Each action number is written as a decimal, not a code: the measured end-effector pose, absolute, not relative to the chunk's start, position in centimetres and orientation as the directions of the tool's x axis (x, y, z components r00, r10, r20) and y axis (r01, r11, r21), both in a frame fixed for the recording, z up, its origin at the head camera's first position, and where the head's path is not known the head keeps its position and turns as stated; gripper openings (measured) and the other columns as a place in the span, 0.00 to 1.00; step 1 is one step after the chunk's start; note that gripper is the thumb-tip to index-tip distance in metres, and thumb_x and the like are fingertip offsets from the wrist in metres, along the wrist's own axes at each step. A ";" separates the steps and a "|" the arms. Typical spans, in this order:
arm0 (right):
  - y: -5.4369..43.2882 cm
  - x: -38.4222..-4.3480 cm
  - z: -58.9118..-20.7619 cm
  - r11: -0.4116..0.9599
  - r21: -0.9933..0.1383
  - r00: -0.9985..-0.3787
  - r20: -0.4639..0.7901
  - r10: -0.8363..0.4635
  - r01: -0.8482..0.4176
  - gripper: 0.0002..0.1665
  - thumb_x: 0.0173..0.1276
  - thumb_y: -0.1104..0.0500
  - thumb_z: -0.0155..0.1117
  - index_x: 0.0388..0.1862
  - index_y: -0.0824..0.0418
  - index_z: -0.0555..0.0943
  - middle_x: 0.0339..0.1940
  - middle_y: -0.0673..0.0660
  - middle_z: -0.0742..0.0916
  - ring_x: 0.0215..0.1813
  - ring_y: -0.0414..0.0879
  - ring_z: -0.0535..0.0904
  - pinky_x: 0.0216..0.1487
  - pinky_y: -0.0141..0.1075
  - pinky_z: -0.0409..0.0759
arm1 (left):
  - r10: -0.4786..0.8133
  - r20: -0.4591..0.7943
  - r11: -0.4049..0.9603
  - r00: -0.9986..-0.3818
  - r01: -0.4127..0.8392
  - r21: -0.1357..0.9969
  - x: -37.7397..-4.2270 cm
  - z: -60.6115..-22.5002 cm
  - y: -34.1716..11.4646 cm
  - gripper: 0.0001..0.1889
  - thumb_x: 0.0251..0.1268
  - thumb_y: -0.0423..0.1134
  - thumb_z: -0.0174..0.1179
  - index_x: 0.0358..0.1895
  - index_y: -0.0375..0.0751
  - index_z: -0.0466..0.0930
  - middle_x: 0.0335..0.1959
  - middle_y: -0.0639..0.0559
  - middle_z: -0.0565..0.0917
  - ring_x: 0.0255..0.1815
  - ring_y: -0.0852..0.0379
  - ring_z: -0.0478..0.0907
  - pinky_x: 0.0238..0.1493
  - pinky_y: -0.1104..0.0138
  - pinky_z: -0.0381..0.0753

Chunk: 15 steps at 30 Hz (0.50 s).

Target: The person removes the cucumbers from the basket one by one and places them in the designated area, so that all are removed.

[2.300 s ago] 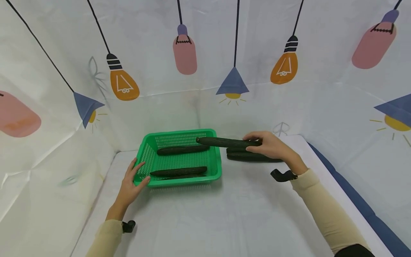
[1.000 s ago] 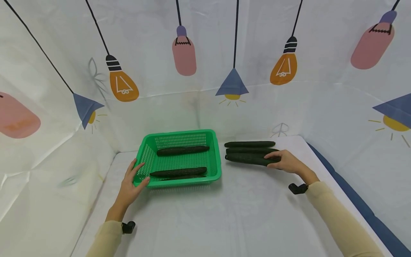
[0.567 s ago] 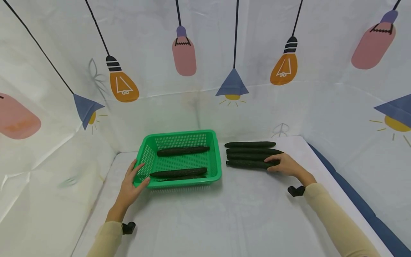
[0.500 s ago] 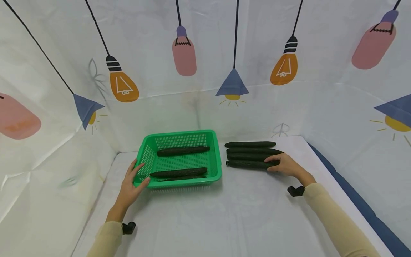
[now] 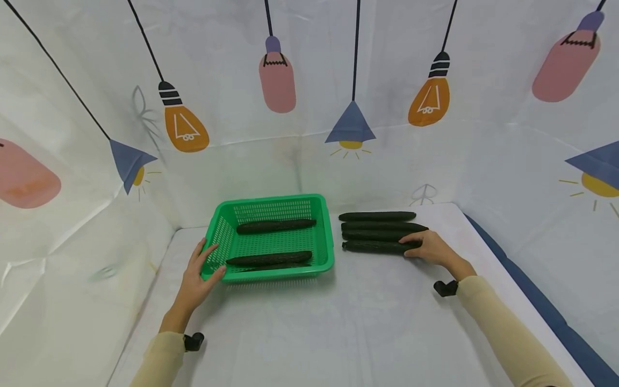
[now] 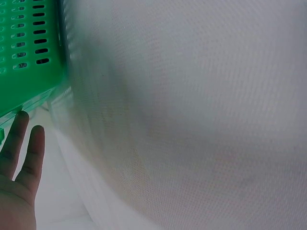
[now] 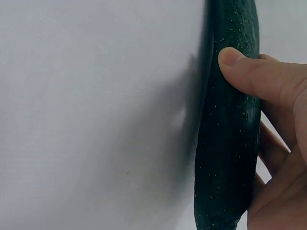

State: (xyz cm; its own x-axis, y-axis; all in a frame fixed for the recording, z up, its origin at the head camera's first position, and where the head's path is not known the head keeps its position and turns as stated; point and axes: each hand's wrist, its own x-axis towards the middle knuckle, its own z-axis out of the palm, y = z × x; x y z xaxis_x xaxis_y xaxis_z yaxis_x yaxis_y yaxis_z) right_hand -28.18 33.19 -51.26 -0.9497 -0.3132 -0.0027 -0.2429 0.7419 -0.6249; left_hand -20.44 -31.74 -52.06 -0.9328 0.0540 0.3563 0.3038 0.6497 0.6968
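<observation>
The right hand (image 5: 432, 249) pinches the nearest cucumber (image 5: 369, 246) by its right end. In the right wrist view the thumb lies across the dark, speckled skin of that cucumber (image 7: 225, 143), with the other fingers behind it. It lies on the table in front of several other cucumbers (image 5: 377, 216), all roughly parallel. At the left, a green plastic basket (image 5: 271, 276) holds a cucumber (image 5: 275, 226) near its back and others (image 5: 269, 259) along its near side. The left hand (image 5: 194, 279) rests spread at the basket's near left corner; its straight fingers touch the basket wall in the left wrist view.
A white cloth (image 5: 309, 333) covers the table. Behind and beside it hangs a white sheet (image 5: 232, 172) printed with lamps and bulbs. A dark blue edge (image 5: 527, 290) runs along the right side. Each wrist carries a small black camera (image 5: 194, 341).
The right hand has let go of a cucumber it held near the basket, now lying at the back of the row. It has taken hold of the front cucumber and shifted it nearer. Left hand unmoved.
</observation>
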 end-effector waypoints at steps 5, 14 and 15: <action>33.3 -28.2 -51.7 0.741 -0.621 -0.949 0.018 -0.314 -0.257 0.20 0.64 0.59 0.77 0.56 0.58 0.88 0.60 0.66 0.87 0.67 0.69 0.77 0.63 0.63 0.76 | 0.058 0.354 0.648 -0.934 0.305 0.698 -20.4 -52.0 -31.7 0.34 0.68 0.41 0.67 0.76 0.44 0.68 0.85 0.41 0.49 0.83 0.30 0.47 0.66 0.23 0.56; 33.5 -28.0 -52.6 0.747 -0.617 -0.956 0.032 -0.292 -0.249 0.21 0.65 0.57 0.76 0.57 0.58 0.87 0.61 0.66 0.86 0.68 0.70 0.75 0.65 0.65 0.74 | 0.055 0.360 0.647 -0.931 0.308 0.698 -20.4 -52.1 -31.7 0.34 0.68 0.41 0.67 0.76 0.43 0.68 0.85 0.41 0.50 0.83 0.30 0.47 0.66 0.22 0.55; 33.5 -28.0 -52.6 0.745 -0.619 -0.956 0.036 -0.291 -0.250 0.21 0.64 0.58 0.76 0.57 0.58 0.88 0.61 0.66 0.86 0.68 0.70 0.76 0.65 0.65 0.74 | 0.054 0.359 0.647 -0.932 0.306 0.699 -20.4 -52.1 -31.7 0.34 0.68 0.41 0.67 0.76 0.43 0.69 0.85 0.41 0.49 0.83 0.30 0.47 0.66 0.22 0.55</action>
State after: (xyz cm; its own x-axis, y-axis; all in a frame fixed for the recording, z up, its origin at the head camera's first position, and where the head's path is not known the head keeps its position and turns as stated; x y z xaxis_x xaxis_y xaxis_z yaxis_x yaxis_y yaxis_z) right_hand -27.98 33.50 -52.60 -0.9560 -0.2912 0.0357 -0.2499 0.7446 -0.6190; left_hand -20.42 -31.69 -52.10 -0.9319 0.0535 0.3588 0.3062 0.6467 0.6986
